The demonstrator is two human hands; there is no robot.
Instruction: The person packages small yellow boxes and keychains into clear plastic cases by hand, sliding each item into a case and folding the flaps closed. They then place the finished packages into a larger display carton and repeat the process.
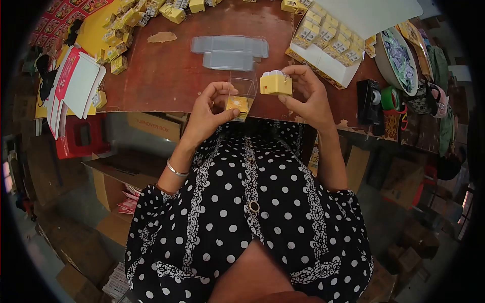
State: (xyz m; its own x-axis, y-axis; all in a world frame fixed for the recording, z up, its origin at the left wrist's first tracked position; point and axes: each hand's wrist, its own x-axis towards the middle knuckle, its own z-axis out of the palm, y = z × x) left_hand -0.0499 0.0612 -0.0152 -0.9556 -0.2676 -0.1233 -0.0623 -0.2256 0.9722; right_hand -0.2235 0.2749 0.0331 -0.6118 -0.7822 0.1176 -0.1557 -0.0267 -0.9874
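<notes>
My left hand [212, 108] is closed around a small clear plastic box [244, 83] with a yellow printed panel [239, 104] at its lower end. Just right of it, my right hand [309, 97] pinches a small yellow block-shaped toy [276, 85] with white pieces on top. The toy is held up beside the clear box, apart from it. Beyond my hands, flattened clear plastic boxes [228, 60] lie on the red-brown table [161, 76].
At the right, an open white carton [348, 76] holds rows of yellow toys. Beside it are a bowl [417, 83] of small packets, a tape dispenser [370, 96] and green tape [390, 98]. Loose yellow toys [115, 50] and cards [81, 83] lie at the left.
</notes>
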